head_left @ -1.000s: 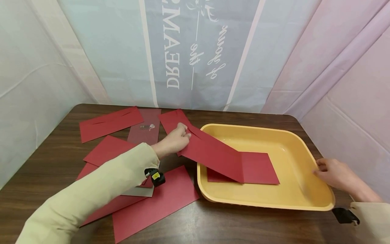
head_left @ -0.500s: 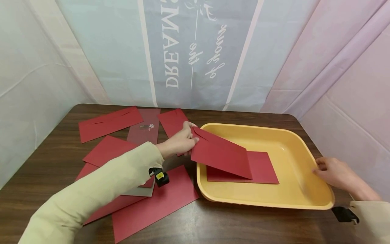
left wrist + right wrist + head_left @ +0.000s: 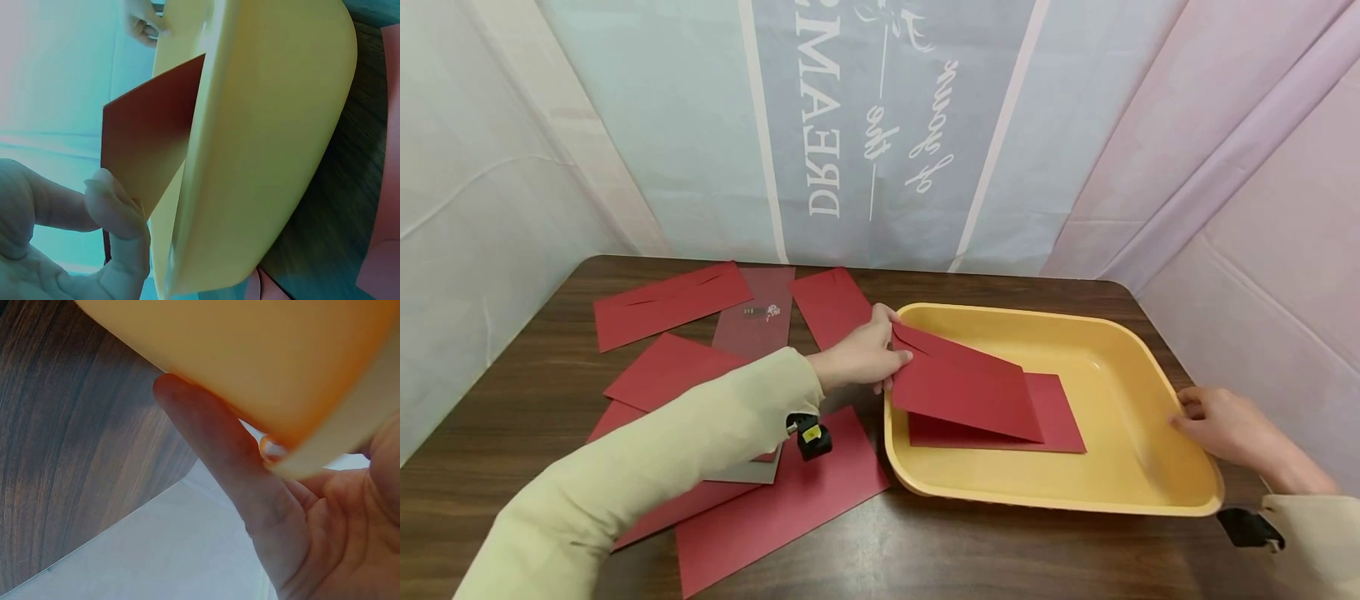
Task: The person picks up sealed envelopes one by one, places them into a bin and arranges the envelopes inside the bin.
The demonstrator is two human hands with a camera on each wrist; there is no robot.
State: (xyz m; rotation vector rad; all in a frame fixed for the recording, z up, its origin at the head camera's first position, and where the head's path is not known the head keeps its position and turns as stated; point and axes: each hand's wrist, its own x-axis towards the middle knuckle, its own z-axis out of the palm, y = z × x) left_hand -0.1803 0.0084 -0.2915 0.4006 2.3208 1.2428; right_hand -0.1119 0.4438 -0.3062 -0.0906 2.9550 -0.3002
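Note:
In the head view my left hand (image 3: 867, 352) pinches the left end of a red envelope (image 3: 966, 385). The envelope slants down into a yellow plastic tub (image 3: 1116, 400), its far end low over another red envelope (image 3: 1062, 421) lying flat on the tub's floor. The left wrist view has the thumb and fingers (image 3: 119, 212) gripping the envelope just beyond the tub's wall (image 3: 269, 125). At the tub's right end, my right hand (image 3: 1228, 429) holds the rim. Up close in the right wrist view, a finger (image 3: 212, 425) lies along the tub's outside (image 3: 250, 350).
Several red envelopes (image 3: 782, 500) overlap on the dark wooden table (image 3: 955, 550) to the left, with a grey piece (image 3: 741, 472) among them. Farther back lie a slit red envelope (image 3: 673, 302), a maroon one with a printed mark (image 3: 752, 321) and another red one (image 3: 831, 304).
My left hand has moved right toward the tub, and the envelope in it has slid farther over the one lying inside. The right hand stays on the rim.

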